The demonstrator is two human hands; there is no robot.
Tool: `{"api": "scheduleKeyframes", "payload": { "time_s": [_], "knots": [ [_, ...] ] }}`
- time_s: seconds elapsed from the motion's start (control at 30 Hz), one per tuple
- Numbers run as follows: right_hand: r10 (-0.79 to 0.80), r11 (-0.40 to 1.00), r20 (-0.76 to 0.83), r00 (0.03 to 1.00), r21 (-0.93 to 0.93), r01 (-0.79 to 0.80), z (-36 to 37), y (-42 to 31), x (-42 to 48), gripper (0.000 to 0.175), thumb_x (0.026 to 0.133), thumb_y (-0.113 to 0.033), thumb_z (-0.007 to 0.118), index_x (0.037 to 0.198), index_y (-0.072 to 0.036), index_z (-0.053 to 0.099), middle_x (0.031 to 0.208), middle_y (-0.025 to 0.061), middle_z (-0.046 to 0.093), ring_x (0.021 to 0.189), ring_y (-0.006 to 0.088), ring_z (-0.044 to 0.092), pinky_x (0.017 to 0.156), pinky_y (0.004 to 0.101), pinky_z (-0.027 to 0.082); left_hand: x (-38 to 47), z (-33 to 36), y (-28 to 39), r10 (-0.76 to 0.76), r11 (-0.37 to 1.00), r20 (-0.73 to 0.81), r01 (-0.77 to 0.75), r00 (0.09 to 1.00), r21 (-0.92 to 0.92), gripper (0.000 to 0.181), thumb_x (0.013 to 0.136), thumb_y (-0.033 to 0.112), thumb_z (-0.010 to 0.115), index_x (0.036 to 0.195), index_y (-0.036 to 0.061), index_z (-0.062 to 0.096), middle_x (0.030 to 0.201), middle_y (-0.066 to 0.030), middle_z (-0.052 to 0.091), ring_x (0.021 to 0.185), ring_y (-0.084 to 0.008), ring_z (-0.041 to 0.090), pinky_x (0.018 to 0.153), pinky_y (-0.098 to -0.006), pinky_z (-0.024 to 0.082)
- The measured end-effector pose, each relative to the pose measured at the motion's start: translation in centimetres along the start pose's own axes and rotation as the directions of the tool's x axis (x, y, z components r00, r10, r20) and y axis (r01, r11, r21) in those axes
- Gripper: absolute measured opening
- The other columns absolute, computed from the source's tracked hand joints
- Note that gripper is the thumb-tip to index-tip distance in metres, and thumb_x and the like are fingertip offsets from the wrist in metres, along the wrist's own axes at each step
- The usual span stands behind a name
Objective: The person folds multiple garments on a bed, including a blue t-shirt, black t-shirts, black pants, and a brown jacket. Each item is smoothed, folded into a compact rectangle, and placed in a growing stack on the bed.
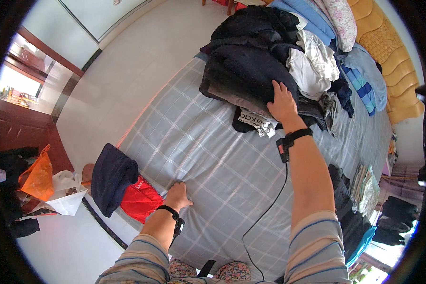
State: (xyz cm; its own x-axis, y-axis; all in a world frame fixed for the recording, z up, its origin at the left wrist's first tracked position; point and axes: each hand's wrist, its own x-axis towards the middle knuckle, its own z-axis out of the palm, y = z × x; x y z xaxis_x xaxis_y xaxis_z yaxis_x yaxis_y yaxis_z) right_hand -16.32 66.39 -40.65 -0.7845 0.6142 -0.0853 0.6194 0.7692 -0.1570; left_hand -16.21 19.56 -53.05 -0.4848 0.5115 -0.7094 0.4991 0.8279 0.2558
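My right hand [284, 103] reaches forward onto a heap of clothes, its fingers spread on a dark folded garment [245, 67] and no grip visible. Under that garment, the edges of a greyish-mauve cloth [234, 99] and a white cloth with black lettering [257, 122] stick out. White garments [310, 67] lie just right of the dark ones. My left hand [178, 197] is down on the grey checked bedsheet [213, 167], thumb out to the side; its fingertips are hidden. Close to its left are a red garment [140, 200] and a folded navy garment [113, 179] at the bed's edge.
Blue bedding [305, 17] and a floral pillow [340, 25] lie by the wooden headboard [387, 53]. Dark folded clothes [348, 202] stand along the right side. A black cable [259, 218] runs from my right wrist device [284, 149]. Orange [39, 177] and white bags [67, 198] are left of the bed.
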Motion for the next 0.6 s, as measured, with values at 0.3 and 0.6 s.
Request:
{"api": "scheduleKeyframes", "payload": {
  "time_s": [0.3, 0.6],
  "knots": [
    [-0.216, 0.961, 0.075, 0.974, 0.191, 0.198, -2.1, 4.8, 2.2, 0.058, 0.082, -0.016, 0.062, 0.136, -0.007, 0.045, 0.134, 0.0182, 0.052, 0.119, 0.0379, 0.053, 0.102, 0.0418, 0.043, 0.3, 0.5, -0.1, 0.029, 0.999, -0.019, -0.028, 0.999, 0.023, 0.077, 0.056, 0.033, 0.090, 0.112, -0.0036, 0.052, 0.113, -0.0263, 0.058, 0.108, -0.0406, 0.057, 0.094, -0.0453, 0.048],
    [0.075, 0.975, -0.064, 0.995, -0.205, -0.087, -0.1, 0.0, 2.7, 0.050, 0.081, -0.022, 0.071, 0.124, -0.009, 0.048, 0.109, 0.0159, 0.064, 0.098, 0.0338, 0.065, 0.084, 0.0426, 0.053, -0.3, -0.6, 0.6, 0.014, 0.999, -0.014, -0.014, 1.000, 0.034, 0.077, 0.056, 0.032, 0.091, 0.113, -0.0019, 0.052, 0.113, -0.0236, 0.058, 0.106, -0.0390, 0.060, 0.091, -0.0441, 0.050]
  ]
}}
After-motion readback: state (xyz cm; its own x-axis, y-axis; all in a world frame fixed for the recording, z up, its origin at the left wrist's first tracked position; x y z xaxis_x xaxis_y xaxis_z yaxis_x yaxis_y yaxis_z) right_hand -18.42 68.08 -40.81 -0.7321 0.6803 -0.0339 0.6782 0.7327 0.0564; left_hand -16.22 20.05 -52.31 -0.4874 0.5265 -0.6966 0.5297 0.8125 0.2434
